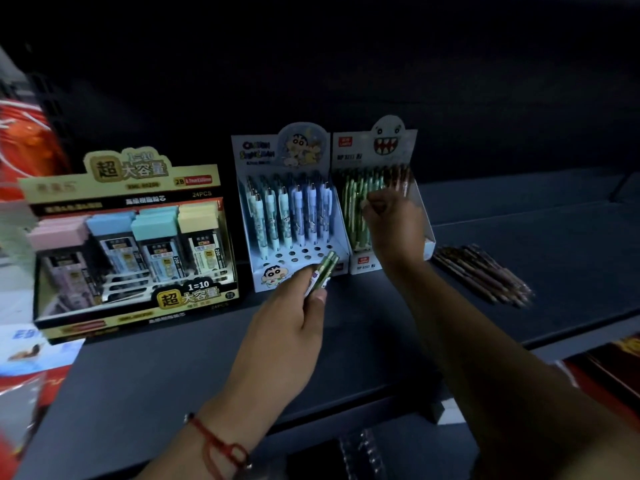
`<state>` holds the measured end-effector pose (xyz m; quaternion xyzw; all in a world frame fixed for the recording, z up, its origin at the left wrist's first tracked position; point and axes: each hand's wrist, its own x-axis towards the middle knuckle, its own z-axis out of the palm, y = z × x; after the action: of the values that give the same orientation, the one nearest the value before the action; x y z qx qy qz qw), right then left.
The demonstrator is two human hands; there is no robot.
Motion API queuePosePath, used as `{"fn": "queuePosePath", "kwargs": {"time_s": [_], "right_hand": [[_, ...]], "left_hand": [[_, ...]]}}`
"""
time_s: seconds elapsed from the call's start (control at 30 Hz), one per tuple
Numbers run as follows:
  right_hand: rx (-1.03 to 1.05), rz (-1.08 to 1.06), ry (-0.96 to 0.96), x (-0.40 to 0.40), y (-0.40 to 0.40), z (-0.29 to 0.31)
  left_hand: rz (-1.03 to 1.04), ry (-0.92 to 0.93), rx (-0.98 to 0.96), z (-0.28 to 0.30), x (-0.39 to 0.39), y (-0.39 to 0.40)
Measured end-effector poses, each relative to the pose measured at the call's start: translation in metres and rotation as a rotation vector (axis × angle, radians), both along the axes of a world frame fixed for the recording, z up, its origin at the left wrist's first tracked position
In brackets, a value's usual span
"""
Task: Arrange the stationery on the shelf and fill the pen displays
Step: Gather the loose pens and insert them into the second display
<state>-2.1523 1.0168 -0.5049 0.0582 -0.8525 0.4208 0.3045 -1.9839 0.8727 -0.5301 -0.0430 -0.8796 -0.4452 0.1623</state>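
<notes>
Red cord [221,448] on my left wrist, nearest the lens. Left hand [287,327] over the dark shelf [156,375], fingers and thumb curled round a small bundle of green pens [327,268], tips pointing up and away toward the displays.

Right hand [391,220] is inside the ghost-face display [377,150], fingers bunched together at the green pens already standing there [356,202]. Frame is dim and blurred; cannot tell whether they pinch a pen or only press one down.

Cartoon display [277,157] just left of it: blue and white pens [291,213] fill the back rows, front holes open. Lead-refill box [128,237] further left. Loose dark pens [485,271] lie on the shelf, right of the ghost-face display.

Step in hand, by my reading: loading green pens into the ghost-face display, one at a time from the left-hand stock.

Next move likely needs: right hand back to the bundle, take a single pen, seat it upright in an open hole. Risk: knocking neighbours askew in the crowded rows
</notes>
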Motion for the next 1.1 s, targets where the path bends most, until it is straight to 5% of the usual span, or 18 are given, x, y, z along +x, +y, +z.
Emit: {"fn": "queuePosePath", "kwargs": {"time_s": [0.33, 0.43, 0.57, 1.1], "right_hand": [[-0.225, 0.21, -0.191, 0.048, 0.004, 0.013], [-0.298, 0.417, -0.542, 0.076, -0.003, 0.012], [-0.681, 0.673, -0.992, 0.102, -0.012, 0.012], [-0.625, 0.626, -0.663, 0.099, 0.009, 0.0]], "left_hand": [[0.008, -0.066, 0.113, -0.001, -0.002, -0.006], [0.02, -0.075, 0.177, 0.0, -0.003, -0.004], [0.029, -0.047, 0.25, 0.005, -0.001, -0.001], [0.018, -0.042, 0.116, -0.001, -0.004, 0.003]]}}
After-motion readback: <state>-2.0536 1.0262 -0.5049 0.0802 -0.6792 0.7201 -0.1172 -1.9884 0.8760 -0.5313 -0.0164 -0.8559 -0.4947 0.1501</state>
